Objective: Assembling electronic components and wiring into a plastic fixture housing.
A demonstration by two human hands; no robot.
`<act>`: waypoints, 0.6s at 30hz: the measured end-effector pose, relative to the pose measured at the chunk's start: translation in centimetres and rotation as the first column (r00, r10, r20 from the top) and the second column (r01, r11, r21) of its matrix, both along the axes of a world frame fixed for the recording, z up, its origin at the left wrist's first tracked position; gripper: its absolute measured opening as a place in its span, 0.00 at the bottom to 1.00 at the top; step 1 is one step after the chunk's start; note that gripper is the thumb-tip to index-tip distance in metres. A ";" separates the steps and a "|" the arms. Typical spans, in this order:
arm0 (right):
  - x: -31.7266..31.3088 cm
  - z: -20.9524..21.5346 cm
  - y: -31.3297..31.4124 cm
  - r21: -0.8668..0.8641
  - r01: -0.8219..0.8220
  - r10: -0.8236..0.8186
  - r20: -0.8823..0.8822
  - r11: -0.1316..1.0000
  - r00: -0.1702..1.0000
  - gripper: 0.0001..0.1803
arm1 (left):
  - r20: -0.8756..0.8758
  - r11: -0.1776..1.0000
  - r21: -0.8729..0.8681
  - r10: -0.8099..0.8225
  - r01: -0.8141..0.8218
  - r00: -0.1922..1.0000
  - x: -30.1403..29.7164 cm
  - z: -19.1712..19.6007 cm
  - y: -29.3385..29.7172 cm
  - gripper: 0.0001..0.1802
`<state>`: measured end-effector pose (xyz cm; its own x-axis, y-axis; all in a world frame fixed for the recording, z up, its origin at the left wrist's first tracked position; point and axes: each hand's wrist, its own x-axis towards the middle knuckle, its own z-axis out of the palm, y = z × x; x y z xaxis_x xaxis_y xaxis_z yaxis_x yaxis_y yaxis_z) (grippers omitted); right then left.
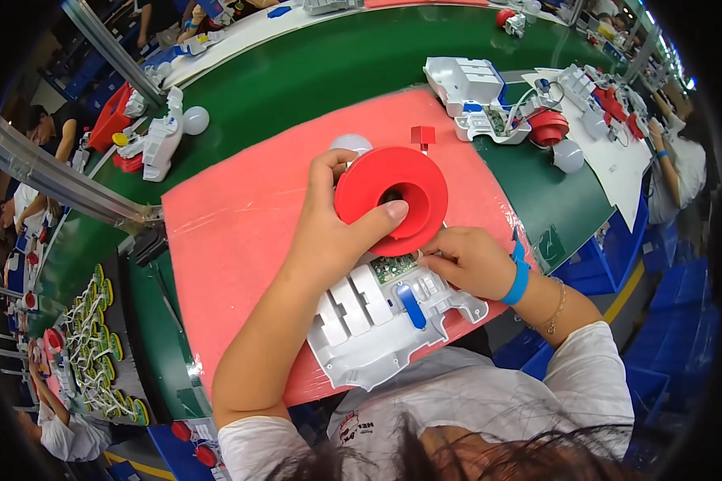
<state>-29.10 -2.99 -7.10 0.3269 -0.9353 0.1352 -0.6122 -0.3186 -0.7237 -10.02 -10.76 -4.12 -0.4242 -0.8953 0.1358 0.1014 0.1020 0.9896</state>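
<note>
Holding red horn [410, 178] mouth upward, axis roughly upright — clamped in grip of left hand [327, 231], thumb inside — with right hand [475, 260] angled leftward, fingertips bunched, contents unclear.

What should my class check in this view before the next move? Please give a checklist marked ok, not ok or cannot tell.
1. Left hand grips the red cone: ok, thumb inside its mouth.
2. White housing rests on the pink mat: ok, by the near edge.
3. Circuit board fully visible: not ok, the cone covers part.
4. Right hand beside the board: ok.
5. Right fingertips securely holding something: cannot tell, detail too small.
</note>
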 end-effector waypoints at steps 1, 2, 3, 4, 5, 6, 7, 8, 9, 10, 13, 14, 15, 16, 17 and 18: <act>0.0 0.0 0.0 -0.023 -0.008 0.008 -0.033 1.000 0.999 0.09 | -0.002 1.000 0.008 0.001 -0.001 1.000 0.0 0.0 0.1 0.37; 0.2 0.1 0.0 -0.017 -0.010 0.009 -0.035 1.000 0.999 0.09 | 0.002 1.000 0.018 0.008 -0.008 1.000 -0.1 0.0 0.2 0.37; 0.4 0.2 0.1 0.011 0.018 -0.018 0.011 1.000 1.000 0.06 | 0.007 0.999 0.030 0.014 -0.015 1.000 -0.1 0.0 0.3 0.38; 0.6 0.4 0.1 0.039 0.044 -0.046 0.056 0.998 0.997 0.05 | 0.005 0.999 0.037 0.015 -0.015 1.000 -0.1 0.0 0.4 0.38; 0.7 0.8 0.2 0.045 0.044 -0.046 0.054 0.998 0.997 0.05 | 0.046 1.000 -0.010 0.027 -0.026 0.999 0.0 0.1 0.5 0.39; 0.9 1.3 0.2 0.133 0.064 -0.073 0.065 0.989 0.995 0.05 | 0.088 0.998 -0.058 0.040 -0.035 0.995 0.1 0.1 0.5 0.40; 1.0 1.4 0.2 0.219 0.082 -0.101 0.074 0.972 0.992 0.06 | 0.088 0.998 -0.052 0.039 -0.035 0.995 0.3 0.2 0.5 0.40; 0.9 1.0 0.1 0.225 0.083 -0.101 0.073 0.971 0.992 0.06 | 0.128 0.997 -0.079 0.036 -0.026 0.991 0.4 0.3 0.5 0.40; 0.8 0.3 0.1 0.149 0.064 -0.068 0.024 0.987 0.997 0.07 | 0.166 0.994 -0.106 0.032 -0.015 0.986 0.4 0.4 0.6 0.41; 0.6 -0.1 0.1 0.073 0.040 -0.038 -0.028 0.996 0.999 0.08 | 0.164 0.995 -0.101 0.029 -0.013 0.986 0.5 0.5 0.6 0.41; 0.4 -0.4 -0.2 0.038 0.002 0.000 -0.053 0.999 0.999 0.11 | 0.153 0.995 -0.100 0.020 -0.005 0.988 0.6 0.5 0.4 0.41; 0.4 -0.3 -0.2 0.041 0.001 0.002 -0.055 0.999 0.998 0.11 | 0.132 0.998 -0.060 -0.009 0.017 0.991 0.6 0.5 0.4 0.42; 0.4 -0.1 -0.2 0.070 0.001 0.003 -0.065 0.998 0.998 0.08 | 0.110 0.999 -0.021 -0.038 0.040 0.993 0.6 0.5 0.4 0.42; 0.4 0.1 -0.2 0.099 0.003 0.005 -0.075 0.995 0.997 0.06 | 0.093 0.999 0.003 -0.046 0.046 0.995 0.6 0.5 0.4 0.42; 0.5 0.2 -0.3 0.101 0.002 0.006 -0.077 0.995 0.997 0.06 | 0.091 0.999 0.006 -0.045 0.045 0.995 0.7 0.4 0.4 0.42; 0.5 0.4 -0.4 0.100 -0.003 0.015 -0.114 0.995 0.993 0.06 | 0.122 0.998 -0.043 -0.038 0.044 0.992 0.8 0.5 0.3 0.42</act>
